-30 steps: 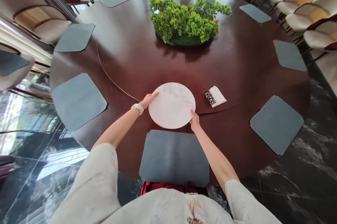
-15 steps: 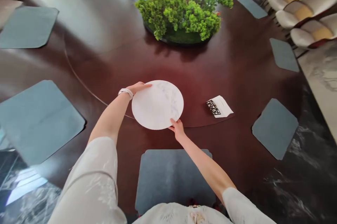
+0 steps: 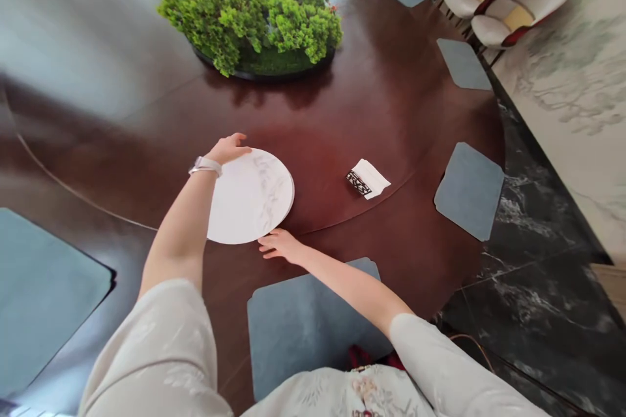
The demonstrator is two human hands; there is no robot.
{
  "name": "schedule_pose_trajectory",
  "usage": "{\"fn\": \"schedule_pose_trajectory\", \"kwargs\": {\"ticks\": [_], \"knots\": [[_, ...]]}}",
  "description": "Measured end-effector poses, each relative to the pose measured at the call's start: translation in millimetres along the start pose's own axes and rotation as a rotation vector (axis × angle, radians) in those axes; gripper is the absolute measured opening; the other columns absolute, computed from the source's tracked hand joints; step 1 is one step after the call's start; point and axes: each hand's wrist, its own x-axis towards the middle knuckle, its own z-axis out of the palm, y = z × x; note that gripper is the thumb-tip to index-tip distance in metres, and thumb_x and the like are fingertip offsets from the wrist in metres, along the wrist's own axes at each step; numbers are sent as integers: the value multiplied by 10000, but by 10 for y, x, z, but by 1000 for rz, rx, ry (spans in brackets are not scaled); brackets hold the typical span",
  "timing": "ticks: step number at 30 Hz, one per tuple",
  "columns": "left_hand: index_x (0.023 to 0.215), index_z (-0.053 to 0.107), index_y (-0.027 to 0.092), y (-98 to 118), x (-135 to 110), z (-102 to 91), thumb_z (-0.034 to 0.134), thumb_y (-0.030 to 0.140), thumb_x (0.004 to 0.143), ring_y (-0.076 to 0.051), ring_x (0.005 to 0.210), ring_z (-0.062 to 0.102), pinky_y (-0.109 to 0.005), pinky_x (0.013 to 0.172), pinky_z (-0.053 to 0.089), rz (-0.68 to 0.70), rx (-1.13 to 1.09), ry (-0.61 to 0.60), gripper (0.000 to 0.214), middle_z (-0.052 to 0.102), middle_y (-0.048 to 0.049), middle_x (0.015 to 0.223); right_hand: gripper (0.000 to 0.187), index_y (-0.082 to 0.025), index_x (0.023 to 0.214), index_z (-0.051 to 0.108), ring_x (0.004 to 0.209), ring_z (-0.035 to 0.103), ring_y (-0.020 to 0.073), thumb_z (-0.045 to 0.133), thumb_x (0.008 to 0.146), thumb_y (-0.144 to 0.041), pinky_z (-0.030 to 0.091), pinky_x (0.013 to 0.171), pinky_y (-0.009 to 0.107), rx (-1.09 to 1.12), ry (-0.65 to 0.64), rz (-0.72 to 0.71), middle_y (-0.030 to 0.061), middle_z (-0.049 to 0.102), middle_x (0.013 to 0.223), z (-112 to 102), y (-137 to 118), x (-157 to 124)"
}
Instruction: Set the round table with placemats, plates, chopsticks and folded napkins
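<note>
A round white plate (image 3: 239,205) with a faint grey pattern lies near the front of the dark red table, partly over the seam of its round centre. My left hand (image 3: 229,148) is at the plate's far left rim, thumb at the edge and fingers stretched past it. By the near rim, my right hand (image 3: 278,245) has its fingers spread and holds nothing; whether it still touches the plate I cannot tell. My left forearm covers the plate's left edge. To the right stands a folded white card (image 3: 375,179) with a black lattice holder (image 3: 358,183).
A green bonsai arrangement (image 3: 264,63) stands mid-table. Grey-blue placemats lie around the edge, one placemat (image 3: 303,319) right before me and another placemat (image 3: 470,190) at right. Pale chairs (image 3: 493,29) line the far right wall, above a black marble floor (image 3: 538,286).
My view has swung right, so the things sit further left. My right hand has come off the plate's face and its fingers have spread; my left fingers have lifted and stretched outward.
</note>
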Motion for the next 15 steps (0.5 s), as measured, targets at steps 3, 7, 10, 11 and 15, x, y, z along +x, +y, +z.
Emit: {"fn": "schedule_pose_trajectory", "kwargs": {"ticks": [3,7,10,11,15], "knots": [[1196,585,73,434,-143,321,650,284,864,-278,1172,570,-495,1104,402,67,-66,223,399,600,-168,1244,243,-198,1021,703,996,687,239,700,792,-278,567,938,422,-561,359,-266,79,726,1057,-682,-332,-453],[1017,668,178,1025,-1062,1399,597,283,877,-228,1005,633,-399,960,528,-125,-518,315,188,648,-89,992,587,-135,1429,481,1461,358,316,590,873,-285,301,1193,533,-1125,1055,-588,192,429,1538,-1742,-982,-946],[993,650,153,1328,-1746,2298,520,278,924,-215,858,674,-322,710,587,-879,-1097,148,193,638,-108,886,880,-94,1521,295,1441,370,365,703,808,-410,256,1175,611,-1288,1161,-403,260,402,1535,-2304,-1415,-977],[1081,628,143,1391,-1870,2531,501,284,946,-231,894,687,-324,684,596,-1156,-1291,73,233,646,-145,957,911,-101,1515,293,1387,443,363,727,789,-441,292,1155,602,-1313,1103,-328,259,466,1485,-2417,-1514,-934],[1429,427,206,1490,-1798,2984,375,479,1014,-274,1231,621,-376,773,631,-1446,-1795,184,499,540,-238,1370,676,-134,1334,486,1148,643,332,727,796,-466,478,1000,472,-1391,823,-138,204,658,1236,-2641,-1695,-738]]}}
